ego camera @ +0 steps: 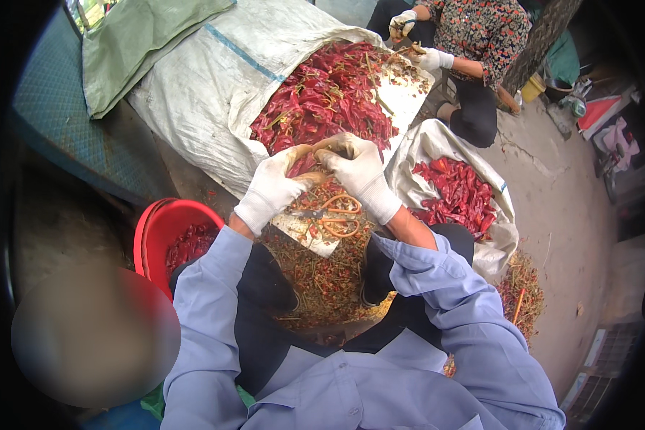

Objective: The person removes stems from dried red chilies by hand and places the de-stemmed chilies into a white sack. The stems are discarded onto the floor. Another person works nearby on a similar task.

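Observation:
Both my hands wear white gloves with stained fingers and meet over the near edge of a heap of dried red chili peppers [328, 97]. My left hand [279, 185] holds a red chili pepper [302, 164] between thumb and fingers. My right hand [357, 169] pinches at that pepper's upper end, its fingertips touching those of the left; what exactly lies between them is partly hidden. Just below the hands, orange-handled scissors [336, 215] lie on a pale board [322, 246] strewn with stems and scraps.
A red bucket [145, 242] with chilies stands at left, an open white woven sack [508, 215] of chilies at right. Stem scraps [322, 285] cover the ground between my feet. A co-worker [481, 37] in white gloves sits at the upper right, beside the board's far end.

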`<state>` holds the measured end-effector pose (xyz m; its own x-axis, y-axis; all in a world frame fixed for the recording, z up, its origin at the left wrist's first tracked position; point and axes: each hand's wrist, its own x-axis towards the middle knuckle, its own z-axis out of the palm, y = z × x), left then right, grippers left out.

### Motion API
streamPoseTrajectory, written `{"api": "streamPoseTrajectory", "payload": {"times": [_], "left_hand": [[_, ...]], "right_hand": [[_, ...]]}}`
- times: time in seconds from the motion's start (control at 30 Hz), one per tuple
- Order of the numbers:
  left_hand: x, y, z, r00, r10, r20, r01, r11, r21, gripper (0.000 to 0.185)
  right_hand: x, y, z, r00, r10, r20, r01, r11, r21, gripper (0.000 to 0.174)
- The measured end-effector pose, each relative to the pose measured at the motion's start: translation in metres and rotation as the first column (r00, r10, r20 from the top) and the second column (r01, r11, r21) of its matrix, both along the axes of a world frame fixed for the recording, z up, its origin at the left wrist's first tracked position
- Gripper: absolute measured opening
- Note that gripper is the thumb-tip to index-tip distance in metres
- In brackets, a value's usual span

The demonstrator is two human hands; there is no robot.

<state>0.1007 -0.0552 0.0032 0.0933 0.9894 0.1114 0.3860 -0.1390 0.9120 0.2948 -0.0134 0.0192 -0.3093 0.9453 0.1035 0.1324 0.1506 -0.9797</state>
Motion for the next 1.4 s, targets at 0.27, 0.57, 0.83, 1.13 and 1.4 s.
{"api": "streamPoseTrajectory", "payload": {"times": [0.27,0.57,0.83,1.13,1.4], "left_hand": [[0.000,-0.012,0.030,0.905,0.047,0.423,0.111,0.934,-0.341,0.054],[0.004,-0.015,0.037,0.922,0.003,0.386,0.107,0.959,-0.261,0.038],[0.003,-0.022,0.034,0.925,-0.037,0.378,0.121,0.972,-0.202,0.028],[-0.033,-0.027,0.023,0.972,-0.080,0.220,0.094,0.994,-0.054,0.028],[-0.161,-0.080,0.051,0.487,-0.302,-0.819,-0.249,0.852,-0.462,0.045]], "right_hand": [[0.001,-0.008,0.014,0.963,0.015,-0.268,-0.055,0.988,-0.144,0.017],[0.000,-0.016,0.025,0.960,0.038,-0.278,-0.091,0.980,-0.179,0.020],[0.002,-0.011,0.009,0.795,0.047,-0.605,-0.338,0.863,-0.376,0.028],[0.010,-0.001,0.015,0.961,-0.039,-0.274,-0.063,0.934,-0.352,0.028],[0.029,-0.002,0.032,0.806,0.441,0.395,-0.440,0.893,-0.098,0.028]]}}
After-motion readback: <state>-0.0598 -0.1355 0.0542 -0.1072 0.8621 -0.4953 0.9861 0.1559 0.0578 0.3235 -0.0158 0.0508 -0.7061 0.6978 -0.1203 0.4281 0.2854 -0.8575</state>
